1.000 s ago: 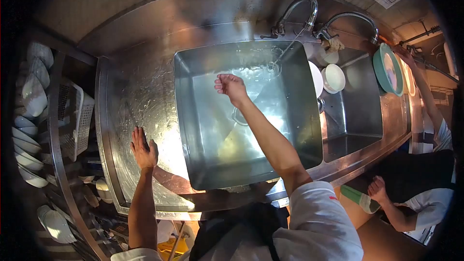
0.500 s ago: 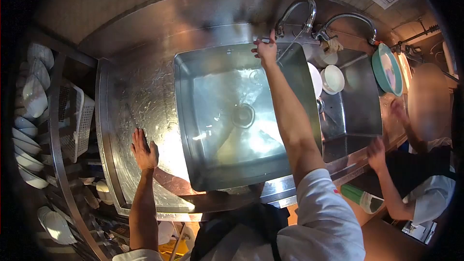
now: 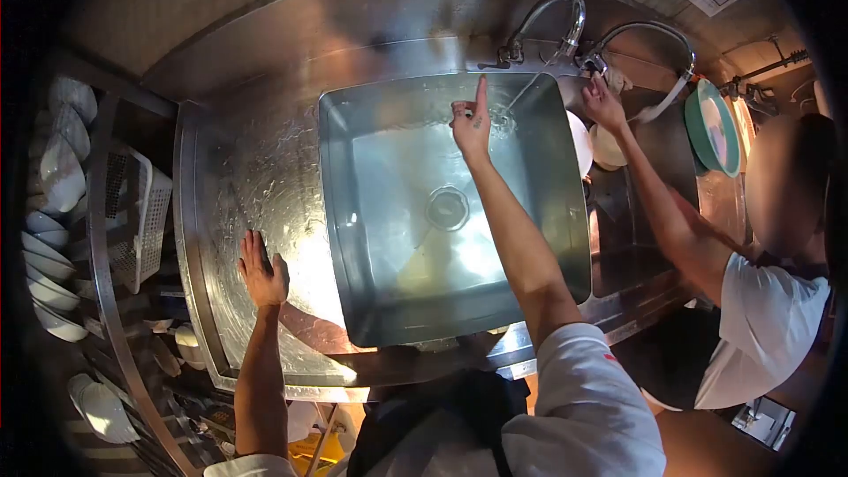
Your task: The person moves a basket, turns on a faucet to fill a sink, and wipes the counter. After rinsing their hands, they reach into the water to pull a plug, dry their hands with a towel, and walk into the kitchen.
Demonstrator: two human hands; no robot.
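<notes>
My left hand (image 3: 263, 276) lies with its fingers stretched out on the wet steel drainboard (image 3: 231, 177), left of the large sink (image 3: 552, 287). The sink holds clear water, with a round drain (image 3: 448, 209) visible at the bottom. Over the far part of this basin is my right hand (image 3: 473, 126), with one finger pointing away from me and the others partly bent, and nothing shows in it. Just beyond it, the near faucet (image 3: 574, 26) pours a thin stream into the water, rippling the surface.
A co-worker's hand (image 3: 604, 106) is at the second faucet (image 3: 667, 33), which runs into the right basin. White bowls (image 3: 580, 143) sit there, and a green tub (image 3: 712, 128) stands beyond. Stacked white bowls (image 3: 49, 265) and a white basket (image 3: 152, 221) are on the left rack.
My right hand has moved from the faucet's base back over the water. The co-worker has leaned in and reached to the second faucet, which now runs. My left hand stays put.
</notes>
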